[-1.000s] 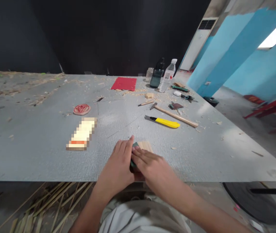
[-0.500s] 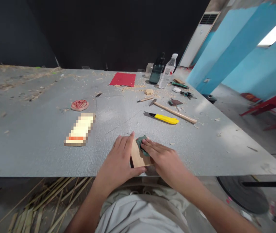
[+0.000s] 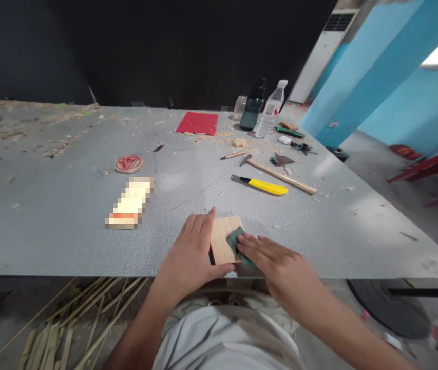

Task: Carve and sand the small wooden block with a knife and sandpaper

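A pale wooden block (image 3: 222, 237) lies at the front edge of the grey table. My left hand (image 3: 193, 244) grips its left side, thumb along the near edge and fingers along the far left corner. Under the fingertips of my right hand (image 3: 274, 257) is a piece of green sandpaper (image 3: 235, 240), pressed on the right part of the block's top face. The palm side of my right hand is hidden. Beyond the block lies a yellow utility knife (image 3: 267, 186) with its blade pointing left.
A hammer (image 3: 280, 174) and a carving tool (image 3: 234, 155) lie behind the knife. Bottles (image 3: 270, 110) stand at the back, near red sandpaper or card (image 3: 197, 123). Left are a round red-marked wooden piece (image 3: 128, 164) and a blurred-out rectangle (image 3: 131, 202). Shavings litter the table (image 3: 68, 205).
My right hand has slid the sandpaper to the right and nearer over the block, baring more of its top. My left hand keeps its hold. The view has shifted slightly.
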Demonstrator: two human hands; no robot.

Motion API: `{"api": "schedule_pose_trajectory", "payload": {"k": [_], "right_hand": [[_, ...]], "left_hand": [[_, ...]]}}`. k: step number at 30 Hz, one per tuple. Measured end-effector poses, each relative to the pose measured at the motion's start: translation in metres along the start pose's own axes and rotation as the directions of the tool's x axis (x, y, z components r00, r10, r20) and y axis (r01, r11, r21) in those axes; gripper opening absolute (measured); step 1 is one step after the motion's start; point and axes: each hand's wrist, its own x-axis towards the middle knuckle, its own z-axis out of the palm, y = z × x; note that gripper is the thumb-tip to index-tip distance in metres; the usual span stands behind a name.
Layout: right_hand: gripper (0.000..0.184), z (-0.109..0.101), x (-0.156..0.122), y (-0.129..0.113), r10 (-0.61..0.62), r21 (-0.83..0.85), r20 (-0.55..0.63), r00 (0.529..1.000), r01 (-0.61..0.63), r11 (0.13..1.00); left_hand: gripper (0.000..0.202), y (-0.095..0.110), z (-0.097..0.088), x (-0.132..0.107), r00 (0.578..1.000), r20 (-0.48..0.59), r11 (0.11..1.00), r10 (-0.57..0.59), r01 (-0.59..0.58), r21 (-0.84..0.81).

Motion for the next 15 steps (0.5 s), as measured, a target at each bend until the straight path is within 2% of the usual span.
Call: {"api": "schedule_pose_trajectory", "payload": {"k": [3,5,7,11,13,15], "right_hand": [[0.057,0.010,0.025,0.009,0.063,-0.067,-0.008,0.998,-0.063,0.996],[0.050,0.014,0.043,0.003,0.070,-0.093,0.027,0.997,-0.067,0.993],[0.045,0.014,0.051,-0.011,0.016,-0.081,0.052,0.999,-0.011,0.997],[0.042,0.004,0.030,-0.037,-0.126,-0.024,0.013,0.992,0.126,0.992],[0.050,-0.002,0.013,-0.035,-0.122,0.019,0.009,0.992,0.122,0.992],[0.060,-0.005,0.000,-0.022,-0.070,0.038,0.000,0.998,0.069,0.997]], "left_hand": [[0.115,-0.001,0.000,0.001,1.000,-0.015,1.000,0.005,-0.005,-0.001],[0.116,-0.001,0.001,0.001,1.000,-0.027,1.000,-0.002,0.002,0.004],[0.115,-0.001,0.002,0.000,0.999,-0.038,1.000,0.005,-0.005,0.012],[0.102,0.000,0.003,-0.001,0.998,-0.060,0.999,0.001,0.001,0.036],[0.106,0.000,0.004,-0.001,0.999,-0.051,0.999,-0.010,0.012,0.031],[0.115,0.000,0.004,0.000,0.999,-0.032,1.000,-0.013,0.013,0.013]]}}
